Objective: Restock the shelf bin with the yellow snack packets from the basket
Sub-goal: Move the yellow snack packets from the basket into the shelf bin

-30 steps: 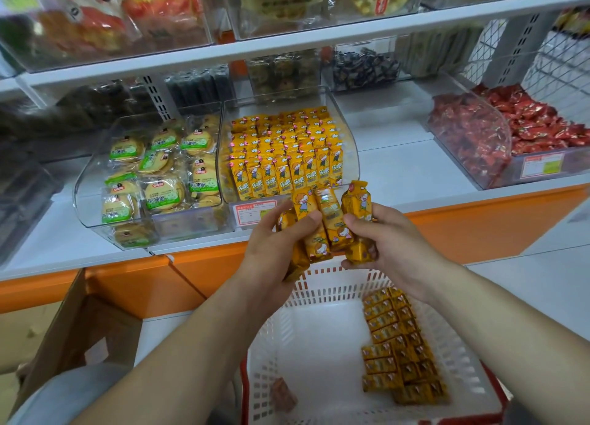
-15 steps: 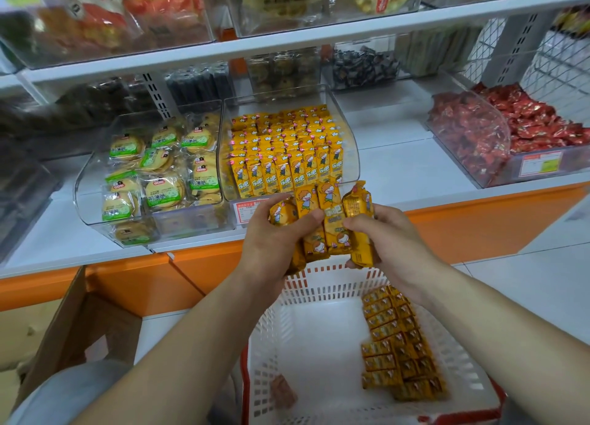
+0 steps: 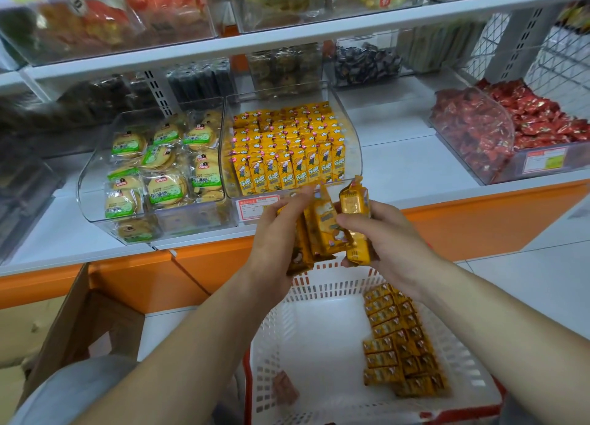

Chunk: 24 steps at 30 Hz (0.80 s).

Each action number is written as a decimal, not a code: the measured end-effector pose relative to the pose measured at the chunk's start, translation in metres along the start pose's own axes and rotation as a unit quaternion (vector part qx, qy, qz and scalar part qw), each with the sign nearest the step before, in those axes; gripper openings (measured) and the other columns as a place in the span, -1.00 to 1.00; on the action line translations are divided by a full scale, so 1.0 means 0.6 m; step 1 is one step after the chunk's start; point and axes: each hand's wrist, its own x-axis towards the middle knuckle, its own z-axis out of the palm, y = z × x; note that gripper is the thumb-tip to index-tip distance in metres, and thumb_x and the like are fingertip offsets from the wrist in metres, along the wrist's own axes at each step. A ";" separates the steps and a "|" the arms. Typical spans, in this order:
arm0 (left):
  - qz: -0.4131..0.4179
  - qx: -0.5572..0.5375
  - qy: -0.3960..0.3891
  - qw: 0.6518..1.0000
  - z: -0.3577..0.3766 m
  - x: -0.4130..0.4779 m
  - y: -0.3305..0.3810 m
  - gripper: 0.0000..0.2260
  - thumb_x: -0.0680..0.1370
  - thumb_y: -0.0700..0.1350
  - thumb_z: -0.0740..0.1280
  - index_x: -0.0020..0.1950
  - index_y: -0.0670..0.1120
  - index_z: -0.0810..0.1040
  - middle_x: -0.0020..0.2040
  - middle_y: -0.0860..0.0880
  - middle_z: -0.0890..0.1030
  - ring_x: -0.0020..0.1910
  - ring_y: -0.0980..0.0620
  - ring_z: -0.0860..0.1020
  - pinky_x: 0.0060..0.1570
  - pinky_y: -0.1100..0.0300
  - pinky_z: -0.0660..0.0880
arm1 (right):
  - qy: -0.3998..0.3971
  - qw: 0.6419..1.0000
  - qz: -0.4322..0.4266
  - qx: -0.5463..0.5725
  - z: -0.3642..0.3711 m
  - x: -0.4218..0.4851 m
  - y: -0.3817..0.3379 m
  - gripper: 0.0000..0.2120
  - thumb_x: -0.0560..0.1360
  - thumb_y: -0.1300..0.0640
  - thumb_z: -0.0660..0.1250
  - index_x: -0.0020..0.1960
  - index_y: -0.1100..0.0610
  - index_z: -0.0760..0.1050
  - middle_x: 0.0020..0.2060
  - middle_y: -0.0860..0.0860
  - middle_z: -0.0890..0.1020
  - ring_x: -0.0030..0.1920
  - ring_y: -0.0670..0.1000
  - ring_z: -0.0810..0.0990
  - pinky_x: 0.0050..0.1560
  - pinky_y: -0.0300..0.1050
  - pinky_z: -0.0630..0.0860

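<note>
The left grip (image 3: 277,233) and right grip (image 3: 386,236) together clasp a bunch of yellow snack packets (image 3: 325,230), fingers curled round them, above the far rim of the white basket (image 3: 319,286). More of the same packets lie in rows along the basket's right side, and a small brown wrapper (image 3: 285,389) lies near its left. Just behind the hands stands the clear shelf bin (image 3: 353,156), filled with upright rows of these packets, between a biscuit bin (image 3: 92,182) and a red sweets bin (image 3: 498,144)
</note>
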 end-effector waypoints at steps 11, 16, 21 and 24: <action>0.091 0.089 0.049 0.991 -0.049 0.009 0.032 -0.32 0.22 0.07 0.65 0.26 0.12 0.45 -0.05 -0.09 0.76 -0.13 -0.15 0.75 -0.13 -0.10 0.67 | 0.003 0.998 0.035 0.045 0.019 0.007 -0.012 -0.79 0.61 0.04 0.26 0.09 0.11 0.61 -0.19 0.10 0.63 -0.26 0.04 0.60 -0.24 -0.03 0.58; 0.131 0.113 0.084 0.981 -0.109 0.006 0.057 -0.38 0.28 0.06 0.62 0.26 0.09 0.45 -0.15 0.00 0.75 -0.21 -0.09 0.74 -0.32 0.06 0.65 | 0.024 0.991 -0.047 -0.119 0.029 0.025 -0.021 -0.80 0.57 0.07 0.37 0.15 -0.16 0.51 -0.26 -0.19 0.60 -0.07 -0.02 0.63 0.11 0.11 0.53; 0.147 0.129 0.116 0.974 -0.159 0.002 0.085 -0.46 0.35 0.07 0.62 0.23 0.14 0.44 -0.18 0.01 0.74 -0.22 -0.10 0.74 -0.22 -0.08 0.69 | 0.041 0.965 -0.151 -0.212 0.086 0.109 -0.070 -0.69 0.49 0.12 0.44 0.07 -0.20 0.42 -0.17 -0.13 0.53 -0.16 -0.06 0.59 -0.15 -0.08 0.54; 0.167 0.137 0.134 0.967 -0.183 0.001 0.098 -0.51 0.36 0.09 0.62 0.16 0.21 0.44 -0.17 0.01 0.74 -0.19 -0.11 0.74 -0.07 -0.21 0.68 | 0.032 0.944 -0.194 -0.263 0.128 0.184 -0.078 -0.65 0.48 0.11 0.46 0.15 -0.18 0.42 -0.13 -0.03 0.55 -0.25 -0.06 0.54 -0.26 -0.14 0.47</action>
